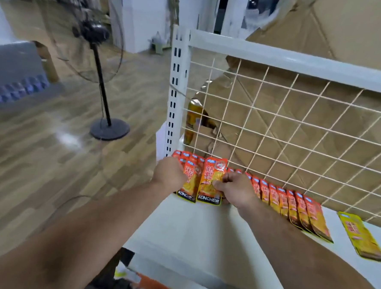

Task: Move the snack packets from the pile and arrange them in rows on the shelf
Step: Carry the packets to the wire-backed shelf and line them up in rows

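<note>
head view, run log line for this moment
left hand: holds end packets | right hand: pinches Konchew packet | shelf: packet row along back

The held packet (pixel 211 181), pinched by the right hand (pixel 233 189), is orange with red lettering, a yellow food picture, a light-blue corner and a black bottom band printed KONCHEW in white. The neighbour packet (pixel 189 184), just left of the grip, shows the same pattern. Right of the grip, the row of packets (pixel 292 206) repeats orange, red and blue. Farther right, the lone packet (pixel 362 237) is yellow with a brown band. Below the grip the shelf (pixel 191 229) is white; behind it the wire grid (pixel 275 127) is cream.
</note>
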Demonstrator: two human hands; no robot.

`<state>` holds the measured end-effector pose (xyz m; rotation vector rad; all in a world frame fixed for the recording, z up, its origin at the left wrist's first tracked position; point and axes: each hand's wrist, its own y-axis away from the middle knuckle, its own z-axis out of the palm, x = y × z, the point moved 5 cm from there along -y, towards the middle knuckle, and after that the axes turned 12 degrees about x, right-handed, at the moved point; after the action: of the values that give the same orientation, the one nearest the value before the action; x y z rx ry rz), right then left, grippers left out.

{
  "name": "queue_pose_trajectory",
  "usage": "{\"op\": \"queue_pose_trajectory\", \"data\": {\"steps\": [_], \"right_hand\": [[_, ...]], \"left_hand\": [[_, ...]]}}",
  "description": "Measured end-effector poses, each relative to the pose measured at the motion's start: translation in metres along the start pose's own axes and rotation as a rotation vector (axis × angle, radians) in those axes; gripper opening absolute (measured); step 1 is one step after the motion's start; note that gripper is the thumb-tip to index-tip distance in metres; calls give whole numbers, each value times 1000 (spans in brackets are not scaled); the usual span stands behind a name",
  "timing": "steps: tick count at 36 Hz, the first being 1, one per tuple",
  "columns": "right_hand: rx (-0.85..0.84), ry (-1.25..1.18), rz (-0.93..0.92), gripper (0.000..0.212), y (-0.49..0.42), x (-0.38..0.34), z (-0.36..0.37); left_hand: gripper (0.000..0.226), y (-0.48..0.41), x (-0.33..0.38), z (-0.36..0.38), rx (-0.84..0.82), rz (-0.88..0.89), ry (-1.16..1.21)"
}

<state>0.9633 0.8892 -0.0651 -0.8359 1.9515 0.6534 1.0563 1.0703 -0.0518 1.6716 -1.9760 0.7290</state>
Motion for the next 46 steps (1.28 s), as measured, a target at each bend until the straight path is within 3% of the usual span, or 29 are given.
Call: {"op": "queue_pose_trajectory", "data": {"steps": [2,5,13,22,30,36,40,46], "right_hand": [[20,14,21,22,1,2,-1],[53,24,31,22,2,-2,-3],[91,52,43,17,10,-9,-6],[75,116,85,18,8,-6,-6],[16,139,115,22,3,-14,10],[32,346,75,11,-2,-19,19],[71,555,10,15,0,-24,20],[84,635,-3,7,8,-32,19]], "left_hand": [[27,-2,0,4,-8,57,-54],[14,-9,-1,4,-9,103,-116],[31,-18,-2,12,-21,167,-202],[20,-15,0,15,-57,187,-172],[26,-10,17,-16,171,395,-297],[36,-9,14,-19,164,544,-290],[42,-5,11,-19,129,542,-271],[52,-1,10,-20,71,502,-298]]}}
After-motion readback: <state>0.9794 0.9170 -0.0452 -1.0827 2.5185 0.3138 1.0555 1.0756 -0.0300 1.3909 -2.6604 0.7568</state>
